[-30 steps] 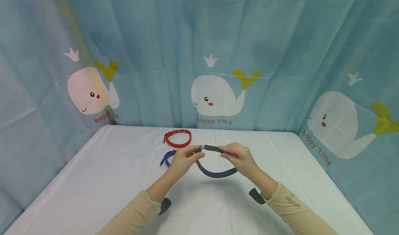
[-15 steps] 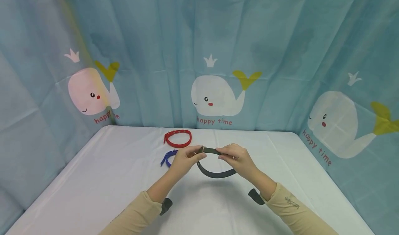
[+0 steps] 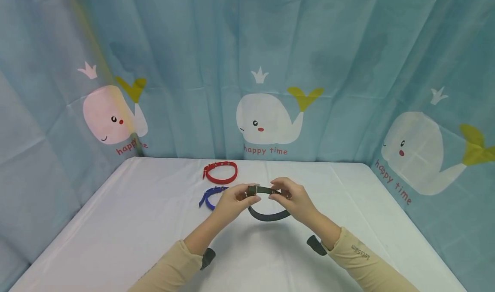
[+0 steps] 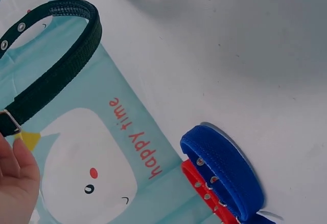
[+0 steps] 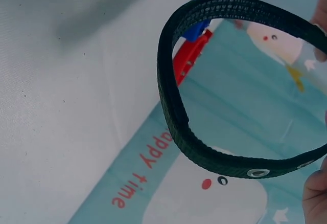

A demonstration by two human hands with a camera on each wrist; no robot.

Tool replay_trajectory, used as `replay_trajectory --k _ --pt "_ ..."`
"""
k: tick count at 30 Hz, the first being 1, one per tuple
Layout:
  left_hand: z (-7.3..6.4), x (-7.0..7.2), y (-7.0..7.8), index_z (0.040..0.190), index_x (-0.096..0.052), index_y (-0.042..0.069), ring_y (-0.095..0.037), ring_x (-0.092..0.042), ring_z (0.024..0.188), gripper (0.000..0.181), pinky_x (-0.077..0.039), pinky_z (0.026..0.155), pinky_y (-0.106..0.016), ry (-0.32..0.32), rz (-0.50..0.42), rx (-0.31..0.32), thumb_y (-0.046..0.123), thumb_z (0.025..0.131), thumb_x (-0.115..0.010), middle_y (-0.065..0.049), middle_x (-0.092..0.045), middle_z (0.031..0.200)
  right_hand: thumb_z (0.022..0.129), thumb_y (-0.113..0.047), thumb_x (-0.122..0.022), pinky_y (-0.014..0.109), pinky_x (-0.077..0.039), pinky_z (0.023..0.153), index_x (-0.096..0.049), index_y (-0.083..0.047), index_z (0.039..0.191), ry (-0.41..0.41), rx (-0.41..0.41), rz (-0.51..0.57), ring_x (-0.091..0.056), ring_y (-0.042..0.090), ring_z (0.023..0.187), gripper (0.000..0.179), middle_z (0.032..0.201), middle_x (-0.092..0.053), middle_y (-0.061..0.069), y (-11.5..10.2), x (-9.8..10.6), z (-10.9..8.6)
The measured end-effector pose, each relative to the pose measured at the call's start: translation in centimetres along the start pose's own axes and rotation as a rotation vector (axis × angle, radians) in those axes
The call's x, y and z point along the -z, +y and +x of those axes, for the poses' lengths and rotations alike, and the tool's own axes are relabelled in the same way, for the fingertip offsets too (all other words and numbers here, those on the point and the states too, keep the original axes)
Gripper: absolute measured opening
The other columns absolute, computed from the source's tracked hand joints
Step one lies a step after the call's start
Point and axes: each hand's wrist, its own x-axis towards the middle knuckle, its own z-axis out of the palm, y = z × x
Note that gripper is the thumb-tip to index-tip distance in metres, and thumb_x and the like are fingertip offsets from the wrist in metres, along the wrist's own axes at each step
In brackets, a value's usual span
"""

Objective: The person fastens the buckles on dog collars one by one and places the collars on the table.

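A dark green collar with metal eyelets hangs in a loop above the table, held up by both hands. My left hand pinches it at the metal buckle, seen at the edge of the left wrist view. The strap's free end meets the buckle between the hands. My right hand pinches the eyelet part of the strap with thumb and fingers. In the right wrist view the collar's eyelet faces the camera; the buckle is mostly out of that view.
Behind my left hand lies a buckled blue collar on the white table, partly hidden by the hand. Farther back is a buckled red collar. A blue curtain with whale prints stands around the table.
The strap's free end has moved left, from apart from the buckle to inside it. My right hand has shifted slightly along the strap. The red and blue collars stay in place.
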Motion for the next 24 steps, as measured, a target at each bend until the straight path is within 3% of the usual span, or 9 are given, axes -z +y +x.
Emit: replay_trajectory --k 4,9,17,24 --pt "-0.2 -0.1 -0.2 0.125 -0.063 0.001 -0.019 -0.057 0.08 0.036 -0.047 0.071 -0.031 -0.006 -0.017 -0.024 0.018 0.094 -0.065 -0.009 -0.067 0.097 0.077 0.009 -0.075 0.023 -0.043 0.053 -0.053 0.003 0.107 -0.003 -0.021 0.012 -0.052 0.01 0.062 0.037 0.086 -0.071 0.015 -0.1 -0.2 -0.1" --pt "-0.3 -0.2 -0.3 0.122 -0.065 0.004 -0.02 -0.06 0.079 0.03 -0.049 0.073 -0.031 0.054 -0.043 -0.054 0.015 0.093 -0.066 -0.008 -0.067 0.096 0.076 0.009 -0.076 0.022 -0.042 0.054 -0.053 0.002 0.105 0.004 -0.016 0.002 -0.049 0.01 0.062 0.038 0.086 -0.071 0.014 0.0 -0.4 0.0" --pt "-0.5 0.0 -0.2 0.118 -0.067 0.007 -0.021 -0.061 0.088 0.026 -0.049 0.076 -0.032 0.128 -0.104 -0.025 0.014 0.094 -0.064 -0.008 -0.069 0.097 0.076 0.007 -0.077 0.022 -0.043 0.052 -0.064 0.003 0.103 0.014 -0.032 -0.031 -0.051 0.009 0.063 0.031 0.09 -0.07 0.014 0.4 0.0 -0.6" --pt "-0.6 0.4 0.0 0.118 -0.067 0.004 -0.024 -0.064 0.095 0.025 -0.05 0.08 -0.032 0.172 -0.159 0.0 0.012 0.095 -0.063 -0.015 -0.071 0.098 0.071 0.015 -0.076 0.02 -0.038 0.049 -0.067 0.005 0.094 0.072 -0.03 -0.053 -0.046 0.011 0.06 0.027 0.078 -0.065 0.011 0.7 0.3 -1.4"
